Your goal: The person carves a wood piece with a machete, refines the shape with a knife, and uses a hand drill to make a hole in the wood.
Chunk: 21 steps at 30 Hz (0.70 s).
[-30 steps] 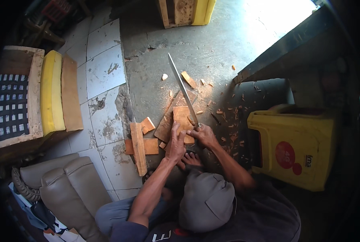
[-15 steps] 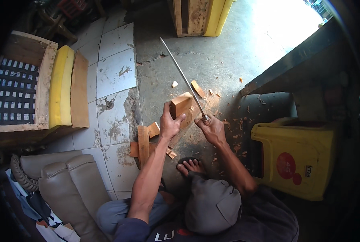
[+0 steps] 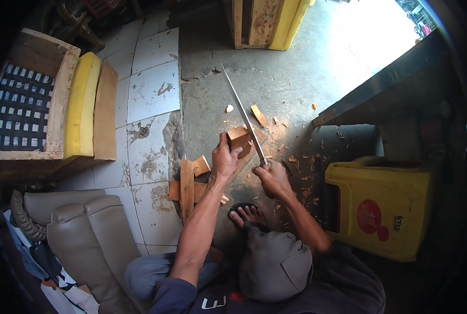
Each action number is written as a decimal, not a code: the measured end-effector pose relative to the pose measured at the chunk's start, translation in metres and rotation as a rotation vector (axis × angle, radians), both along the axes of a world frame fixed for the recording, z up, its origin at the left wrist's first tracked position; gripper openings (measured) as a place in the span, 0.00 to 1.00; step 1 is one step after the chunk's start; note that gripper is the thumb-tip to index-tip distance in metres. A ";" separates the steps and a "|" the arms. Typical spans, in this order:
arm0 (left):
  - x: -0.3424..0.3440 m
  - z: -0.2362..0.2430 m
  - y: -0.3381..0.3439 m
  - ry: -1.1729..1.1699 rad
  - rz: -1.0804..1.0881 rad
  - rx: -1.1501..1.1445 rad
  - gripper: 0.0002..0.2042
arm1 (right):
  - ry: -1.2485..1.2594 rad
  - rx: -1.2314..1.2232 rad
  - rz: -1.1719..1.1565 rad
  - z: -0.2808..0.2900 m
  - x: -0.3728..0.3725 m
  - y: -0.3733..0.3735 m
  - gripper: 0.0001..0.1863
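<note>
My left hand [image 3: 226, 159] is closed around a short brown wood block [image 3: 238, 140], thumb on the near side and fingers on the left. My right hand [image 3: 273, 179] grips the handle of a long knife [image 3: 235, 99], whose narrow blade slants up and to the left, away from me. The blade passes along the right side of the block; whether it touches is hard to tell. Beneath the block sits another piece of wood, mostly hidden. On the floor beyond lie a loose wood offcut [image 3: 259, 115] and a small pale chip [image 3: 230, 109].
Wood strips [image 3: 187, 183] lie crossed at the left, and chips [image 3: 292, 158] litter the concrete floor. A yellow plastic stool [image 3: 385, 209] stands right, below a dark ledge [image 3: 380, 83]. Left are a wooden frame with yellow foam [image 3: 83, 104] and grey-brown cushions [image 3: 82, 230]. My foot [image 3: 247, 215] is close by.
My right hand has dropped slightly toward me with the knife, and the blade's flat shows more. My left hand and the block have shifted slightly right and turned a little.
</note>
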<state>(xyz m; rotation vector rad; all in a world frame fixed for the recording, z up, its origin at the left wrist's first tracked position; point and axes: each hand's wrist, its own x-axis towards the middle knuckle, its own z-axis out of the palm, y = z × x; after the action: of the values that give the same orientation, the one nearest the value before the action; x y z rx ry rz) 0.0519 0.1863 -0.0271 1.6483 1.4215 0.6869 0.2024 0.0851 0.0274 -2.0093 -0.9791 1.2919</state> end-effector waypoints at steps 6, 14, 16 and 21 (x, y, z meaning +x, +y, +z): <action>-0.003 -0.007 0.001 -0.133 -0.003 0.086 0.24 | 0.564 0.372 -0.154 0.143 0.019 -0.005 0.09; -0.002 -0.009 -0.008 -0.038 -0.050 0.160 0.24 | -0.267 0.038 0.054 0.015 -0.014 -0.011 0.12; -0.003 -0.010 -0.010 -0.082 -0.006 0.100 0.22 | -0.229 0.135 0.033 -0.012 -0.018 -0.016 0.13; -0.002 -0.016 -0.015 -0.032 -0.001 0.219 0.22 | -0.016 0.054 0.033 0.000 -0.005 -0.026 0.17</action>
<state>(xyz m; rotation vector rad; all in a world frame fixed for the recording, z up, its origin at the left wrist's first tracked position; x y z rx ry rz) 0.0498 0.1710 -0.0430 1.7963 1.3610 0.8905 0.1978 0.0590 0.0272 -1.9733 -1.0484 1.2547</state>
